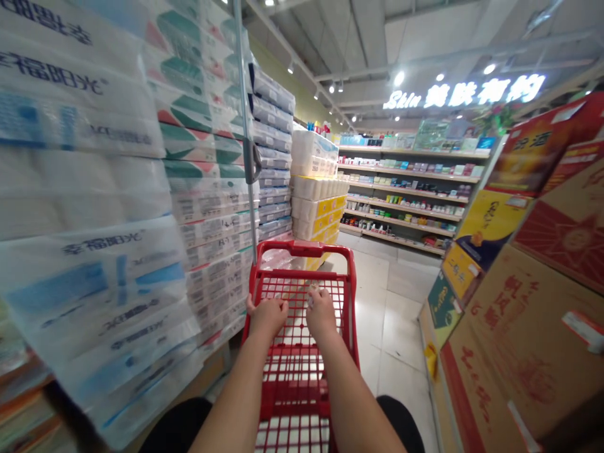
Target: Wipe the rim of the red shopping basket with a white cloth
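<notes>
A red shopping cart [351, 296] with a grid of thin bars stands right in front of me. Over its left half, my left hand [268, 318] is closed, its outer fingers by the left side rail. Curled into a fist, my right hand [322, 314] is over the right half of the grid, with a small pale spot at its fingertips. What either hand holds, if anything, is hidden by the fingers. The far end of the cart rises in a rounded red frame [302, 246] beyond both hands.
Wrapped toilet rolls [89, 189] and tissue packs [202, 170] are stacked high on the left, close to the cart, beside a metal pole [241, 82]. Cardboard boxes [533, 327] line the right. Tiled floor [391, 314] runs toward shelves of small products [410, 182].
</notes>
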A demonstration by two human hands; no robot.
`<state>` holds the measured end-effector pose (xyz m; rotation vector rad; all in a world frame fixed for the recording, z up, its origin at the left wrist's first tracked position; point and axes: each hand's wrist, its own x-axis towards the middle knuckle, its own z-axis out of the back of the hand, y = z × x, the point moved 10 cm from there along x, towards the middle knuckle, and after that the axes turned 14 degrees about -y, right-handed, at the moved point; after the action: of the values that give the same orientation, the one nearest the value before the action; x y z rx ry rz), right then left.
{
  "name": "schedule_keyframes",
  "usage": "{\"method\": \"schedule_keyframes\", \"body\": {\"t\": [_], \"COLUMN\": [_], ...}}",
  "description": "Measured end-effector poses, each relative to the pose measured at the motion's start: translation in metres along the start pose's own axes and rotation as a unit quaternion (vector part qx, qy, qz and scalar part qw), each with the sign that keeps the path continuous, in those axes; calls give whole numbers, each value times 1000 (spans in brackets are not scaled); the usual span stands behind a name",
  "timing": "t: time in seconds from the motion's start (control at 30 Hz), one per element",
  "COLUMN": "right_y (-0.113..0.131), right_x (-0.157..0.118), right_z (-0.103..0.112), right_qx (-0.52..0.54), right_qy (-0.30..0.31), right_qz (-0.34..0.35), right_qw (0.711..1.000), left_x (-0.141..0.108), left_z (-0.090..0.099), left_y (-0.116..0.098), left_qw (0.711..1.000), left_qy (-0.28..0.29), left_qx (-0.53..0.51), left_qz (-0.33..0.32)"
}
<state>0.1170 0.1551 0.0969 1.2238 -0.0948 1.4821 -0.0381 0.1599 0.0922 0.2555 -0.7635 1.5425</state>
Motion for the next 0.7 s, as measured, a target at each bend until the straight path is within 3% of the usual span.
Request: {"method": "schedule_keyframes", "body": {"t": [0.13,0.23,0.53,0.6,0.7], "right_y": [-7,-20,-27,-32,-50], "right_x": [6,9,10,13,20], "right_z": [8,11,5,12,33], "right_qx": [28,48,-22,-23,-71], "right_qy": [-4,-6,-9,-8,-72], "right_qz": [36,40,54,41,-25], "right_qw": [999,998,998,999,995], "left_x": [-3,-2,2,0,-1], "left_z": [1,-8,-24,-24,-22], "left_y": [-15,-18,-25,-24,-23], "left_qw": [999,999,999,999,998], "left_qy": [-28,-19,-11,-13,-26], "left_qx": [-6,-14,-33,-33,-31], "left_qz": [-28,-26,-41,-39,-40]}}
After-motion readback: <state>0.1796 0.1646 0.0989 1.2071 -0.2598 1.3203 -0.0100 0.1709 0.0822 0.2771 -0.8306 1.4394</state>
